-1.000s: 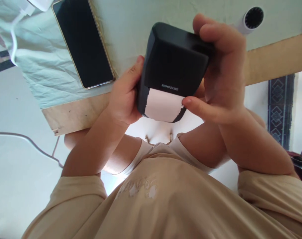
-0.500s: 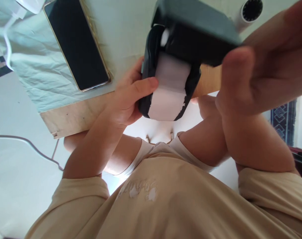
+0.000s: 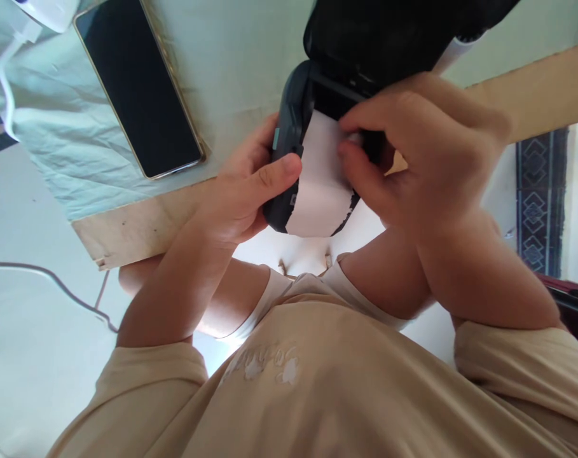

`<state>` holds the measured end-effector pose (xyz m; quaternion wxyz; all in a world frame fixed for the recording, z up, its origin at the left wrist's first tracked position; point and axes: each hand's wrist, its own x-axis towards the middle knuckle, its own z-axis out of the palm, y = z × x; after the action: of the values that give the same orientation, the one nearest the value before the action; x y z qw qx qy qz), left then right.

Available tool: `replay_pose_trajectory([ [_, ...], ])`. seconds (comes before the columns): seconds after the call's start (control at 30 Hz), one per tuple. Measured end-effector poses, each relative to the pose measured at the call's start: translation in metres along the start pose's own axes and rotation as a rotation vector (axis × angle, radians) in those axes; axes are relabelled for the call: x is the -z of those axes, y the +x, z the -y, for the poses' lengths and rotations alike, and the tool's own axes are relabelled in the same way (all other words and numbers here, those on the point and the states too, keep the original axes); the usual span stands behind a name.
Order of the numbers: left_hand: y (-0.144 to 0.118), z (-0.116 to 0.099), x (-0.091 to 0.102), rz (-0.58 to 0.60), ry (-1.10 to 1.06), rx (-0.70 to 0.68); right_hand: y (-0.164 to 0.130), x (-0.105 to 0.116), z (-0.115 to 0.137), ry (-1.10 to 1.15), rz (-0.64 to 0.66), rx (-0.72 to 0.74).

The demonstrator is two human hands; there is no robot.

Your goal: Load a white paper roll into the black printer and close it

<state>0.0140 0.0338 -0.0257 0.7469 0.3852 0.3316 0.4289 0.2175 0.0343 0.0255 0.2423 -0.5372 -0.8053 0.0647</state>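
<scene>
Left hand (image 3: 238,203): you gripped the open label printer (image 3: 289,159).
Right hand (image 3: 412,152): pinched the paper strip (image 3: 320,191).
Next, likely: seat paper straight.

A flat black phone with a gold rim (image 3: 138,89) lies near the front edge of the wooden table with the pale green cloth (image 3: 231,57). Bare cloth between the phone and the open black label printer (image 3: 289,127) leaves room for a hand. A white charger (image 3: 45,9) blocks the far left corner.
</scene>
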Motion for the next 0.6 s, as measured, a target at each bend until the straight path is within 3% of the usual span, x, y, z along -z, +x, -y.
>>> replay_pose_trajectory([
  [0.17,-0.002,-0.001,0.001,0.0,0.036,-0.008,0.004,0.01,0.007,-0.076,0.24,-0.107],
  [0.27,-0.003,0.0,0.003,-0.004,0.068,-0.016,0.004,0.011,0.002,-0.048,0.268,-0.09],
  [0.33,-0.004,0.0,0.003,-0.019,0.068,-0.009,0.005,0.012,-0.001,0.074,0.24,-0.083],
  [0.47,-0.005,-0.002,0.0,0.075,-0.013,-0.033,0.004,0.02,-0.006,0.423,0.21,-0.111],
  [0.53,-0.005,-0.004,-0.002,0.067,-0.024,-0.023,0.001,0.026,-0.01,0.587,0.234,-0.171],
  [0.6,-0.004,-0.005,-0.004,0.034,-0.034,-0.013,-0.002,0.03,-0.02,0.707,0.165,-0.278],
])
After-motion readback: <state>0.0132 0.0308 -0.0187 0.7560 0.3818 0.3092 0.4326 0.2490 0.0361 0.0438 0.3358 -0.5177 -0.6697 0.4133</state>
